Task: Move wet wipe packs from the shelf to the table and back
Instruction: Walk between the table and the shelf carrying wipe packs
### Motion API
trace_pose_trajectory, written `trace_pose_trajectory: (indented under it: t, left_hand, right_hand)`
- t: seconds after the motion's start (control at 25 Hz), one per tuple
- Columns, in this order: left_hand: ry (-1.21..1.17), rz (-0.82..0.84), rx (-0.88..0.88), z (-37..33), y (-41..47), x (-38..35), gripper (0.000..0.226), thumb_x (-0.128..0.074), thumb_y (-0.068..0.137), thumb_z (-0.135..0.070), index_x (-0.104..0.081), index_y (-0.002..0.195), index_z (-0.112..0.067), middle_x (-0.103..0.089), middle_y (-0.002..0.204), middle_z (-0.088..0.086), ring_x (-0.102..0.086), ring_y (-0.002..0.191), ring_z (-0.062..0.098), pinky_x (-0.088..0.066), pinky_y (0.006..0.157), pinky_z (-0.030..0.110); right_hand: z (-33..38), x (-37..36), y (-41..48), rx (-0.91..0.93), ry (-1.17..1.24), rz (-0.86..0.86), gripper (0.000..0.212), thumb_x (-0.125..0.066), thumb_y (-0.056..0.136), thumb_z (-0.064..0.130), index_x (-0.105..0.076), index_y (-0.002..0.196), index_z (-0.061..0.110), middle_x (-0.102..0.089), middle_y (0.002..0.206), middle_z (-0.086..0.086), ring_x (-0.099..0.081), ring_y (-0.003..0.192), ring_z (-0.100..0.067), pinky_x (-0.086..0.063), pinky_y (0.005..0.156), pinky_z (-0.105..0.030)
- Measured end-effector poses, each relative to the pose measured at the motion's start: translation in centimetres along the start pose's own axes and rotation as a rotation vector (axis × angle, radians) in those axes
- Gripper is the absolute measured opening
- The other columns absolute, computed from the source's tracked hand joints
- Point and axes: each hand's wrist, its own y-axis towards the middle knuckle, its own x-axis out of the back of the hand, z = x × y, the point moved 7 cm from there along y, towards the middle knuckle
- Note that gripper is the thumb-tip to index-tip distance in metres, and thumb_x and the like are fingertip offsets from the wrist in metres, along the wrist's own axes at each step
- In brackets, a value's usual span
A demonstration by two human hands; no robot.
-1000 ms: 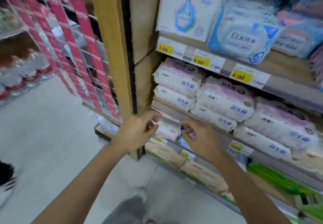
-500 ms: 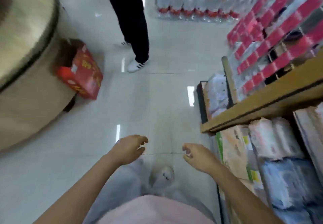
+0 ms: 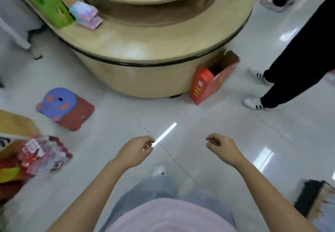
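While facing the table (image 3: 148, 50), left hand (image 3: 134, 153) and right hand (image 3: 224, 148) empty, fingers (image 3: 143, 138) loosely curled, step close and grip the pack (image 3: 85, 15) by both ends.

shop | round display table (image 3: 163, 38) | stocked goods (image 3: 45, 1)

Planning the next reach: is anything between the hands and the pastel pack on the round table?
Nothing visible. Between the left hand, the right hand and the pastel pack lie only bare floor and the round table's top; the green boxes stand beside the pack, not in front.
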Motion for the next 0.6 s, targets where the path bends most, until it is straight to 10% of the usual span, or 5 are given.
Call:
trace_pose_trajectory:
  t: [0.6]
  left_hand:
    - [-0.3, -0.247, 0.298, 9.3, 18.5, 20.1, 0.027, -0.056, 0.091, -0.024, -0.062, 0.117, -0.017, -0.066, 0.101, -0.005, -0.061, 0.089, 0.01, -0.048, 0.084, 0.023]
  right_hand:
    - [20.2, -2.6, 28.0, 0.175, -0.367, 0.336, 0.022, -0.058, 0.088, 0.018, -0.063, 0.108, 0.01, -0.063, 0.09, 0.001, -0.058, 0.087, -0.016, -0.037, 0.071, -0.021]
